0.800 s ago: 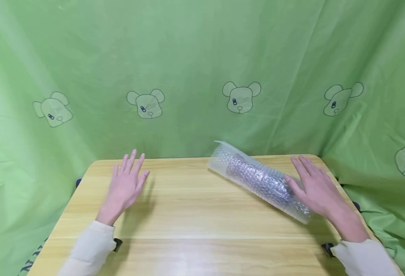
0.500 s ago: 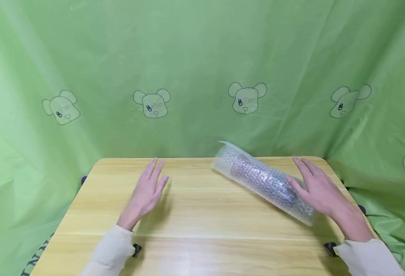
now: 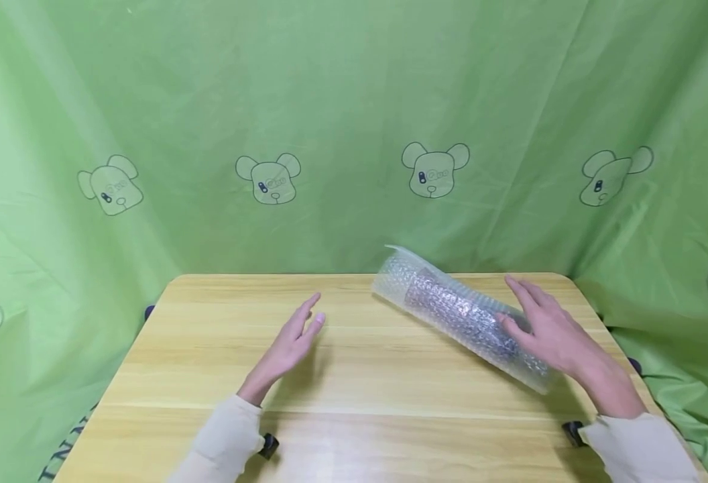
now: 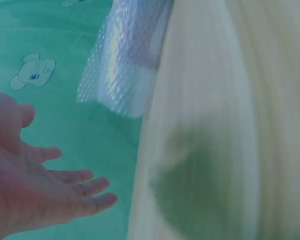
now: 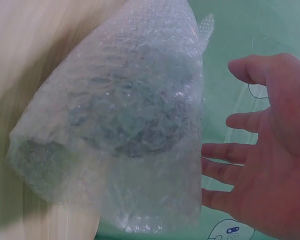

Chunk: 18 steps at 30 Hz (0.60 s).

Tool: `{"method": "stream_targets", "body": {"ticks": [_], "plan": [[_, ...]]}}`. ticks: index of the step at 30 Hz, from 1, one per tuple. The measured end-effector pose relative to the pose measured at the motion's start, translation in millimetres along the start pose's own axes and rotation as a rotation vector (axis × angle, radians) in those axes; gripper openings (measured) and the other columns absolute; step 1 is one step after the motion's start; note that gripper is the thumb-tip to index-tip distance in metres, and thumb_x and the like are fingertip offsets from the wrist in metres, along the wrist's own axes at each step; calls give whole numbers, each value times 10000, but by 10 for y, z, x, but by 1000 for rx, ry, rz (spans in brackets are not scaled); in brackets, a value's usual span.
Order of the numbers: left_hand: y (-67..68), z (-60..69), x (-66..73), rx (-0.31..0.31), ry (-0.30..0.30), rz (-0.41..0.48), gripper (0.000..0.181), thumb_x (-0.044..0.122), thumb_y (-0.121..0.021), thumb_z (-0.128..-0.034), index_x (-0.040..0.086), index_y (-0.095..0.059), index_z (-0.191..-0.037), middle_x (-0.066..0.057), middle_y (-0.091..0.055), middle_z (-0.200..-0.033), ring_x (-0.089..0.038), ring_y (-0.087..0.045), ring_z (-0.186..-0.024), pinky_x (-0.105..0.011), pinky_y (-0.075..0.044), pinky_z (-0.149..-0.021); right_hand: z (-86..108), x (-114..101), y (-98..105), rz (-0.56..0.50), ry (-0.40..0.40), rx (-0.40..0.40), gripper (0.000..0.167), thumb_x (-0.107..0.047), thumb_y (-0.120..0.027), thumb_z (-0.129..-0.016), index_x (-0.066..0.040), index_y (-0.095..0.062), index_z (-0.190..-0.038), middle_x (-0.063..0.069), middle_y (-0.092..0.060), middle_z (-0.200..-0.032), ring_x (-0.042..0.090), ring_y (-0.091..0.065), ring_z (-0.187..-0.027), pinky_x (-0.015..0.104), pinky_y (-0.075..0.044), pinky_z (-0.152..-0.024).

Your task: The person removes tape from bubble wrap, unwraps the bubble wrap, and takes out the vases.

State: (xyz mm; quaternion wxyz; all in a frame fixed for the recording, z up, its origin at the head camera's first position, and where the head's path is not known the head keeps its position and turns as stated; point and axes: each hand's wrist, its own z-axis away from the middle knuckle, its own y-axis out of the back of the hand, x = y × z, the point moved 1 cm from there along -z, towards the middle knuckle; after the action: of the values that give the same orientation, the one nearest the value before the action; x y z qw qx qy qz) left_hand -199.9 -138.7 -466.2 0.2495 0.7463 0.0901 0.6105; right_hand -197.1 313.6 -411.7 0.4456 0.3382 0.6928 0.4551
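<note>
A roll of clear bubble wrap [image 3: 450,312] lies slantwise on the right half of the wooden table, with something darker wrapped inside that I cannot make out. My right hand [image 3: 553,332] is over its near right end, fingers extended. In the right wrist view the palm [image 5: 270,165] faces the bubble wrap [image 5: 140,100], and the fingertips come up to its edge; whether they touch is unclear. My left hand [image 3: 287,342] hovers above the middle left of the table, fingers straight and holding nothing. The left wrist view shows that hand [image 4: 45,185] apart from the wrap [image 4: 127,60].
The light wooden table [image 3: 209,362] has rounded far corners. A green curtain [image 3: 330,87] printed with bear heads hangs behind it and on both sides. A small black device [image 3: 268,446] sits at the left wrist, another [image 3: 573,434] at the right.
My left hand has moved right across the table toward the bubble wrap and turned onto its edge. The right hand has stayed nearly in place, and the wrap has not moved on the table.
</note>
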Motion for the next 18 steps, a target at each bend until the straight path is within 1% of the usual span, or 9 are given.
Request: {"method": "stream_targets", "body": {"ticks": [4,6,8,10,13,16,18], "plan": [[-162,6,19,-68,103,180,625,401,-389,-1116,170,-167,-1652,-262,-261,-1636,-494,-358,-1433,-659,-313,-1163,-16,-1,-15,-21,1,-16,856,-420,-612,-1020,-58,-150,-1642,386,-265,-1568,636,-321,-1348,847,-276,-1007],[-234,0,27,-91,140,283,641,383,-407,-1114,204,-118,-1657,-285,-267,-1620,-499,-375,-1420,-657,-340,-1149,-27,-5,-18,-27,2,-24,849,-417,-619,-1017,-56,-167,-1639,384,-279,-1563,633,-329,-1345,843,-282,-1010],[-292,-15,36,-100,172,370,673,387,-428,-1107,229,-78,-1659,-288,-282,-1609,-485,-404,-1405,-633,-370,-1143,-38,-11,-19,-28,4,-32,843,-414,-618,-1018,-52,-174,-1636,384,-291,-1557,630,-335,-1342,839,-288,-1012],[-348,-35,41,-107,198,448,705,383,-447,-1102,228,-45,-1660,-291,-293,-1599,-470,-430,-1393,-608,-394,-1138,-45,-17,-14,-30,1,-41,844,-424,-614,-1019,-51,-175,-1636,381,-292,-1558,623,-332,-1348,833,-286,-1020],[-436,-59,52,-120,246,537,734,403,-456,-1095,233,-17,-1660,-283,-293,-1601,-451,-444,-1391,-587,-400,-1142,-50,-19,-2,-32,-6,-55,856,-438,-612,-1017,-44,-170,-1635,381,-286,-1561,620,-324,-1357,831,-282,-1028],[-549,-86,81,-142,280,654,744,368,-466,-1095,218,-3,-1658,-292,-247,-1618,-458,-410,-1414,-592,-377,-1157,-49,-13,10,-37,-13,-70,866,-452,-610,-1014,-37,-169,-1633,385,-274,-1565,623,-314,-1364,835,-273,-1029],[-635,-116,106,-151,299,749,743,319,-480,-1095,202,-8,-1657,-298,-218,-1625,-466,-381,-1428,-595,-360,-1168,-51,-5,12,-42,-13,-76,867,-455,-613,-1011,-28,-179,-1629,384,-273,-1566,622,-312,-1366,838,-272,-1027]]}}
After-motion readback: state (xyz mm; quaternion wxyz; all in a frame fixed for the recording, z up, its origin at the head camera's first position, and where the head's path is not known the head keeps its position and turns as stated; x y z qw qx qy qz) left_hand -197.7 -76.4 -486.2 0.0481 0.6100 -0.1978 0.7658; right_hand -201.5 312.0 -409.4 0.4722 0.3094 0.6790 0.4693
